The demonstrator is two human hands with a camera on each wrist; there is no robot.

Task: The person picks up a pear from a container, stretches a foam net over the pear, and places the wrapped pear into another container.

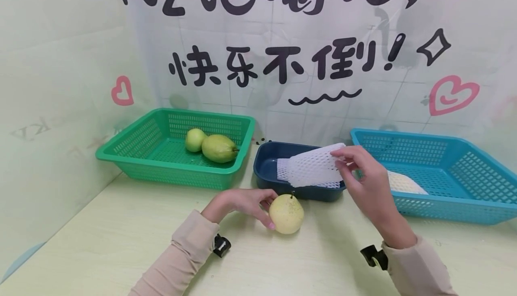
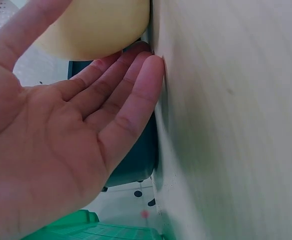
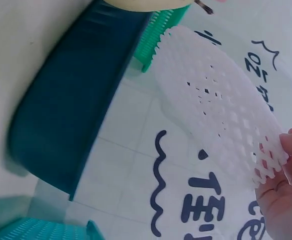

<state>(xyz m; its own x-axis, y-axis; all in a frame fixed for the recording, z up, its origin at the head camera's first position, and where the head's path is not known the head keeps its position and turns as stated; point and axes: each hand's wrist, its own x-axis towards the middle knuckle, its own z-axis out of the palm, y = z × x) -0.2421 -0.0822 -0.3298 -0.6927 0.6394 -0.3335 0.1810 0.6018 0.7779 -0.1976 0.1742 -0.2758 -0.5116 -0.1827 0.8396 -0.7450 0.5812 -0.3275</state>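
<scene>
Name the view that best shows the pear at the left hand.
The head view: the pear appears almost whole, stem included. The left wrist view crops its top; the right wrist view catches only a sliver.

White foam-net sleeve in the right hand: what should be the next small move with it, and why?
I would probably move the white foam-net sleeve toward the round pale-yellow pear, to start fitting it on. The right hand pinches the sleeve at one end, above the dark-blue plastic box, while the left hand holds the pear, which is bare.
</scene>
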